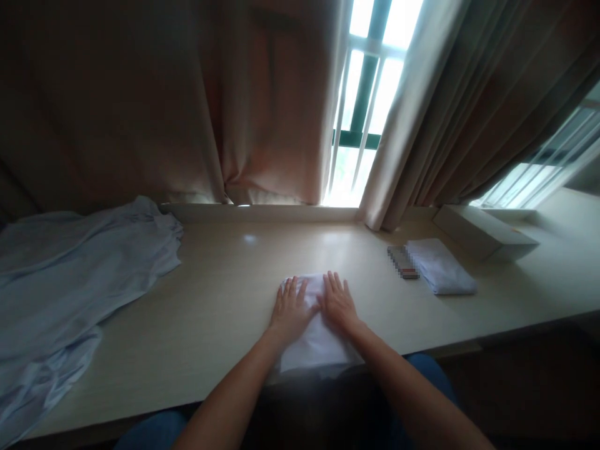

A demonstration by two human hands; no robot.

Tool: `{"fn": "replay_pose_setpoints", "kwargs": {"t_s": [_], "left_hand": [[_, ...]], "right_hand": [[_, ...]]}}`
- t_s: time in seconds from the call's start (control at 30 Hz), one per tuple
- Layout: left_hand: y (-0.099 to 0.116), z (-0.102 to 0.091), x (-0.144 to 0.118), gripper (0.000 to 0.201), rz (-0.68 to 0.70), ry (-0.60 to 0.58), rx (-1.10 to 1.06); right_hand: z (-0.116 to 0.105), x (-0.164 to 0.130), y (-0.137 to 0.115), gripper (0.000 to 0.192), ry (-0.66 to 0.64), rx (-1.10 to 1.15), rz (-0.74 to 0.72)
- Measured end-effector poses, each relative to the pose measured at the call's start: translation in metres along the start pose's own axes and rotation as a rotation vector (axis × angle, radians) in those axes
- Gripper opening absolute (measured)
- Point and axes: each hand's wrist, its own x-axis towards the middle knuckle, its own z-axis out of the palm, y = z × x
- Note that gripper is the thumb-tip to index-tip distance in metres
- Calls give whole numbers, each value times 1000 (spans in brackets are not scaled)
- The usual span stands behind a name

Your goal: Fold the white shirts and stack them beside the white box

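A folded white cloth lies on the pale wooden table right at its near edge. My left hand rests flat on the cloth's far left part, fingers apart and pointing away from me. Beside it, my right hand presses flat on the cloth's far right part, its thumb touching the left hand. Neither hand grips anything.
A heap of pale blue garments covers the table's left side. A second folded white cloth lies at the right, next to a small blurred item and a white box. Curtains and a barred window stand behind.
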Motion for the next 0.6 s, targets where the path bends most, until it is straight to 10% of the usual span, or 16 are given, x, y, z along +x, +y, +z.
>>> {"fn": "replay_pose_setpoints", "kwargs": {"t_s": [0.23, 0.6], "left_hand": [[-1, -1, 17, 75, 18, -33, -2], [3, -5, 18, 70, 5, -40, 14]], "right_hand": [[13, -60, -15, 73, 19, 83, 32], [14, -60, -16, 84, 16, 110, 62]]}}
